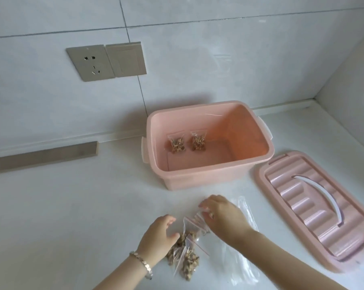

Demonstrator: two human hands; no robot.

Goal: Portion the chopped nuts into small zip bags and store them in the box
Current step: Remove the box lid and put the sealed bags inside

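A pink plastic box [206, 181] stands open on the white counter, with two small filled zip bags [178, 145] [198, 142] lying on its floor at the back left. In front of the box, a heap of chopped nuts [187, 259] lies on the counter, partly inside clear bags. My right hand [220, 214] pinches the red-lined top of a small zip bag [194, 223]. Just left of that bag, my left hand [158, 237] hovers over the nuts with its fingers loosely curled. A larger clear bag [237, 260] lies flat under my right forearm.
The pink lid [315, 210] with a white handle lies flat to the right of the box. A wall socket and switch [106, 61] are on the tiled wall behind. A grey strip [42, 156] lies along the back left of the counter.
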